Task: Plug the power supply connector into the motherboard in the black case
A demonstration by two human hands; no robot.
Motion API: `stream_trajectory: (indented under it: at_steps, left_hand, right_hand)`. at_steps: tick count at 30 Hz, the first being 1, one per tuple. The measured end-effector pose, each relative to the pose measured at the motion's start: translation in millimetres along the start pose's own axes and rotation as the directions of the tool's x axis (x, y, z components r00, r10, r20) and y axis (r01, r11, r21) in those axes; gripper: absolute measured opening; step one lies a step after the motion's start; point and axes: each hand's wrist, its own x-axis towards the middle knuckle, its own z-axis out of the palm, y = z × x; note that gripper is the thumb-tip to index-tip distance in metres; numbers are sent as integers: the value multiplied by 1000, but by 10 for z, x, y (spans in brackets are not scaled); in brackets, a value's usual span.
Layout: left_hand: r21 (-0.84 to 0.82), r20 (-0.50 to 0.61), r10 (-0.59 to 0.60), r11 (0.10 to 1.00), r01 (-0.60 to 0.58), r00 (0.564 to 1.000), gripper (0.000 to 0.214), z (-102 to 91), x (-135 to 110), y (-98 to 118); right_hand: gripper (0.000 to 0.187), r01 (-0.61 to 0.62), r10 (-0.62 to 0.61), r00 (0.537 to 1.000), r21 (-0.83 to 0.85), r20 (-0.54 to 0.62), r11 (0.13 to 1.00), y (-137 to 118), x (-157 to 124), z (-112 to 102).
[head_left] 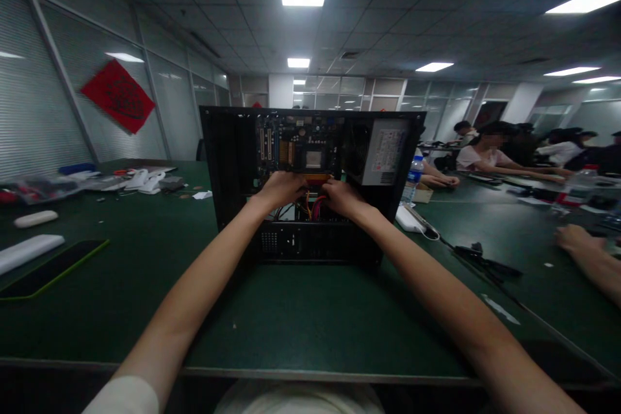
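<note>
Black metal case [228, 168]; L hand [280, 189], R hand [343, 197] fingers curled amid cables [315, 206], grip unclear.

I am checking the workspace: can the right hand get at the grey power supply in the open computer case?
Probably yes. The computer case is open toward the person, the right hand is inside, just below the power supply, and nothing seems to stand between them.

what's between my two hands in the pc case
In the head view, an orange connector sits between the left hand and right hand, with orange and pink wires just below it, inside the case.
</note>
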Motion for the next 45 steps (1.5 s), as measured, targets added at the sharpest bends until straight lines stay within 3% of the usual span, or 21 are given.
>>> stream_trajectory:
  at_steps: [11, 18, 31, 45]
  left_hand:
    - [7, 55, -5, 1000, 4, 999, 30, 169, 16, -35]
    - [37, 142, -48, 998, 43, 989, 31, 191, 41, 0]
    - [83, 145, -117, 991, 106, 982, 33, 202, 51, 28]
    - [127, 156, -109, 988, 89, 982, 33, 170, 52, 85]
  right_hand:
    - [24, 47, -50, 996, 45, 70, 998, -126, -61, -46]
    - [19, 67, -71, 997, 107, 37, 992, -90, -60, -5]
    - [17, 80, -86, 995, 125, 42, 989, -72, -35, 41]
    - [15, 97, -99, 995, 130, 12, 987, -58, -27, 66]
